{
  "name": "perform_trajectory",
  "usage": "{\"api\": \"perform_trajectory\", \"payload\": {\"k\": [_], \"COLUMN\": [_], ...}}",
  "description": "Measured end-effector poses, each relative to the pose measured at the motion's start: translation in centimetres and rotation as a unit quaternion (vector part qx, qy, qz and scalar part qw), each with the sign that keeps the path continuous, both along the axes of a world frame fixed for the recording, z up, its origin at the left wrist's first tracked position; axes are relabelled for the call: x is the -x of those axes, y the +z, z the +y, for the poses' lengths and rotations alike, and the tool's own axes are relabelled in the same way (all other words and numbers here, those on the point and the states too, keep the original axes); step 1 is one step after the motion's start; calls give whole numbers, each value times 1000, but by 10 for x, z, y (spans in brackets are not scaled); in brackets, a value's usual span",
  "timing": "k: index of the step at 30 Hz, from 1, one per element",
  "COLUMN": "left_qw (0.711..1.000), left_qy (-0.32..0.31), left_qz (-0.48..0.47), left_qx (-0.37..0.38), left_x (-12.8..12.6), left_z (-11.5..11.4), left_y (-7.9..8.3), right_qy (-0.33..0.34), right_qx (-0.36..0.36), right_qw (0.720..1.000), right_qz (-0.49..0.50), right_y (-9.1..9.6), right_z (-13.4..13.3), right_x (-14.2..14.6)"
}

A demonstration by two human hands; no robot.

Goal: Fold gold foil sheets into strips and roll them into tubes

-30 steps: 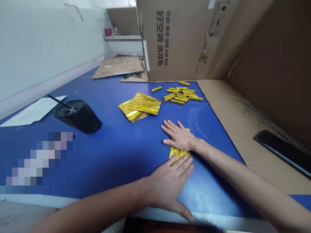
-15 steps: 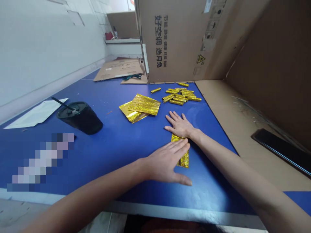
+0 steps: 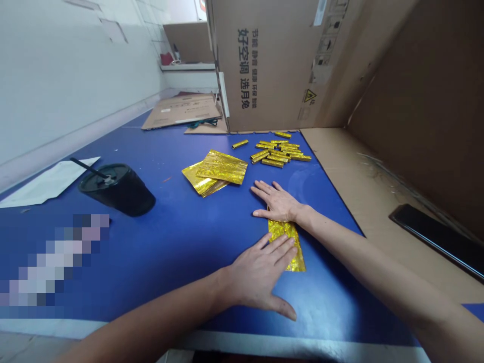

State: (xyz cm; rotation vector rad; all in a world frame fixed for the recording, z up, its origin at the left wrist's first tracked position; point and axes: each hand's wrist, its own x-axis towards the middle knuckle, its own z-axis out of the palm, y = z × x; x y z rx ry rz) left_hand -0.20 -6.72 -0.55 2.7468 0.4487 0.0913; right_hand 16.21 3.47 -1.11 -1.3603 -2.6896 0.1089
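A sheet of gold foil paper (image 3: pixel 298 259) lies on the blue tabletop under both hands. My right hand (image 3: pixel 278 201) rests flat across its far end, fingers spread, palm down. Over the sheet's nearer left part lies my left hand (image 3: pixel 260 267), its fingers stretched out and the thumb apart. The parts of the sheet beneath the palms are hidden. Farther back to the left, a small stack of gold foil sheets (image 3: pixel 223 167) sits slightly fanned. Beyond the right hand is a loose pile of several rolled gold foil tubes (image 3: pixel 273 163).
A dark cup with a straw (image 3: pixel 121 189) stands on the left, near a white sheet (image 3: pixel 53 181). Flat cardboard (image 3: pixel 181 111) lies at the back. A large cardboard box (image 3: pixel 280 75) walls the far side. A black phone-like object (image 3: pixel 434 239) rests on cardboard at right.
More of the gold sheet shows, its near end now wider and flatter. My left hand has moved slightly nearer to me, and its fingers have spread. The view has shifted slightly.
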Motion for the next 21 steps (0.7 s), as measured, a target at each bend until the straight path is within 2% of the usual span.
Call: {"api": "perform_trajectory", "payload": {"k": [7, 10, 13, 15, 18, 21], "left_qw": [1000, 1000, 1000, 999, 999, 1000], "left_qy": [1, 1, 10, 24, 33, 16], "left_qz": [0, -5, -14, -19, -17, 1], "left_qx": [-3, -1, 12, 19, 14, 4], "left_x": [1, 1, 0, 0, -1, -1], "left_z": [0, 0, -1, -2, -2, -2], "left_y": [-1, -1, -2, -4, -6, -3], "right_qy": [-96, -59, 23, 51, 54, 37], "right_qx": [-67, -49, 14, 73, 119, 115], "right_qw": [991, 995, 997, 994, 989, 991], "right_qz": [63, 68, 72, 71, 63, 50], "right_y": [3, 8, 10, 10, 8, 7], "right_z": [-6, -26, -52, -65, -69, -55], "right_x": [0, 6, 11, 12, 11, 11]}}
